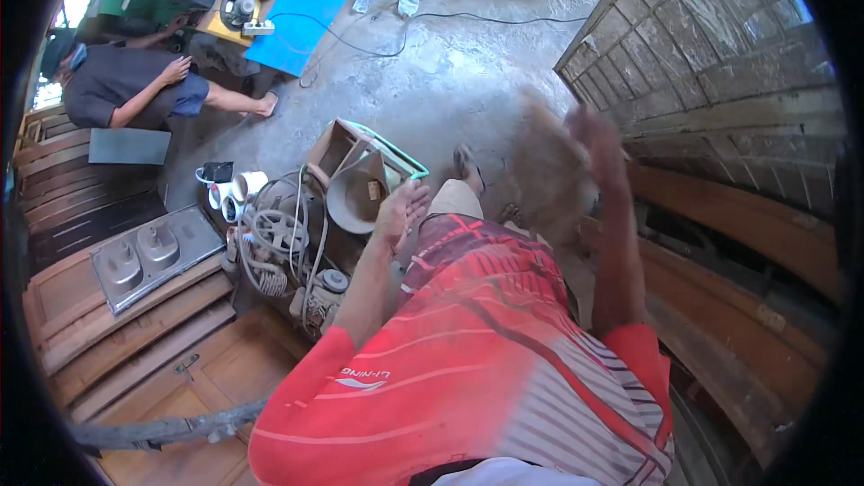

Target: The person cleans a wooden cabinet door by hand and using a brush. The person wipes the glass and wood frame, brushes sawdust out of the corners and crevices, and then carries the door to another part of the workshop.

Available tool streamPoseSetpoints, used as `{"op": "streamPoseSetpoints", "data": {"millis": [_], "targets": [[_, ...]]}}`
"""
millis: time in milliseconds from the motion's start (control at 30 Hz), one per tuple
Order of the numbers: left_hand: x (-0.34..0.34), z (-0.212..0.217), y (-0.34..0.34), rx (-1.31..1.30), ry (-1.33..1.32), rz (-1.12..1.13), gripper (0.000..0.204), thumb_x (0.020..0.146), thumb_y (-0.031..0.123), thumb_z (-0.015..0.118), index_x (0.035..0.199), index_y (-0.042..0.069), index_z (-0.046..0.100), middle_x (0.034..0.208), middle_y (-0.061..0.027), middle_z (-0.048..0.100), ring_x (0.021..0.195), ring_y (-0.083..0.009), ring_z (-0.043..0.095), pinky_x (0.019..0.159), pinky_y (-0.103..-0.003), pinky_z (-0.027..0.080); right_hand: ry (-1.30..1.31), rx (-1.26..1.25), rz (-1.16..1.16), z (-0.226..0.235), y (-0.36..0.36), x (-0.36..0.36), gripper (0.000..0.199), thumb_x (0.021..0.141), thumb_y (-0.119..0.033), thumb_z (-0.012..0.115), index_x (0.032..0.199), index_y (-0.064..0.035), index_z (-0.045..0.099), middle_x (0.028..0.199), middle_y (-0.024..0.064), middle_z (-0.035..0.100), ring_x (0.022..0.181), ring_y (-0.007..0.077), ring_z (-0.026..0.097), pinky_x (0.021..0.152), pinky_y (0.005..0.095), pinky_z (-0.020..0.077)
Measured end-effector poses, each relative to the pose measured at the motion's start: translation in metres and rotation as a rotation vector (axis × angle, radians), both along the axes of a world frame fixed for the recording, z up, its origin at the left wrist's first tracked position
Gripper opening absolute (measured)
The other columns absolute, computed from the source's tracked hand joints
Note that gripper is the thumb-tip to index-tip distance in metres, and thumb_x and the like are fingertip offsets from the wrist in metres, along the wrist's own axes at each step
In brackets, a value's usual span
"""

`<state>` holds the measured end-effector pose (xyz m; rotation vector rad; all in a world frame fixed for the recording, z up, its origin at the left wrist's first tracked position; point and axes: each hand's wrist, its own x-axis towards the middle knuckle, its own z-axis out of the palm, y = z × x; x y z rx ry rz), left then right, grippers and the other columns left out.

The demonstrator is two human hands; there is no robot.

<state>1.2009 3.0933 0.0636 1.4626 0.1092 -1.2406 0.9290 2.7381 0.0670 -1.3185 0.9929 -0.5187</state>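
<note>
My left hand (402,213) is held in front of my body with its fingers stretched out, and I see nothing in it. Beside it, seen from above, is a wooden box (329,149) with a pale green edge and a large grey cone-shaped part (356,201). My right hand (594,137) is raised on the right and smeared by motion. A blurred, flat-looking brown thing (544,166) hangs from it over the floor; its kind cannot be made out.
A compressor-like machine with a spoked wheel (277,232) and hoses stands left of me. Farther left are a metal sink (158,254) and stacked wooden doors (225,364). A person (135,85) sits near a blue board (301,13). Long planks (720,306) and a metal grille (702,45) line the right.
</note>
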Motion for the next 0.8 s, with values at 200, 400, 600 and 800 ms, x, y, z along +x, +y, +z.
{"op": "streamPoseSetpoints", "data": {"millis": [200,400,600,800], "targets": [[0.086,0.027,-0.121,-0.119,-0.22,-0.073,0.054,0.109,0.047,0.057,0.134,-0.001,0.063,0.112,-0.0103,0.074,0.096,-0.0154,0.069,0.09,-0.032,0.054,-0.431,-0.625,-0.176,0.237,-0.048,0.141,0.047,0.108,-0.027,0.057,0.137,0.0091,0.059,0.118,0.0219,0.071,0.093,0.0214,0.069,0.079,0.0325,0.0561],[0.173,0.166,-0.282,-0.587,-0.705,-0.138,0.017,0.103,0.021,0.071,0.109,0.005,0.069,0.094,-0.0033,0.066,0.087,-0.0132,0.061,0.077,-0.031,0.052,-0.656,-1.143,0.103,0.298,-0.04,0.186,0.057,0.104,-0.046,0.066,0.145,-0.0073,0.059,0.122,0.0138,0.059,0.077,0.0176,0.058,0.056,0.0302,0.0443],[0.193,0.305,-0.367,-1.325,-1.007,-0.194,0.034,0.088,0.04,0.086,0.111,0.018,0.074,0.1,0.0032,0.063,0.088,-0.0149,0.061,0.069,-0.027,0.049,-0.597,-1.178,0.092,0.337,-0.082,0.227,0.052,0.103,-0.044,0.067,0.149,-0.022,0.055,0.123,0.0045,0.058,0.077,0.0191,0.057,0.058,0.0308,0.0486],[0.212,0.343,-0.439,-1.394,-0.813,-0.472,0.016,0.093,0.028,0.079,0.104,0.017,0.075,0.092,0.0057,0.062,0.085,-0.01,0.059,0.076,-0.029,0.05,-0.654,-1.071,-0.017,0.33,-0.146,0.256,0.031,0.105,-0.037,0.065,0.125,-0.0144,0.058,0.094,0.0097,0.062,0.076,0.0227,0.053,0.057,0.0333,0.0517]]}}
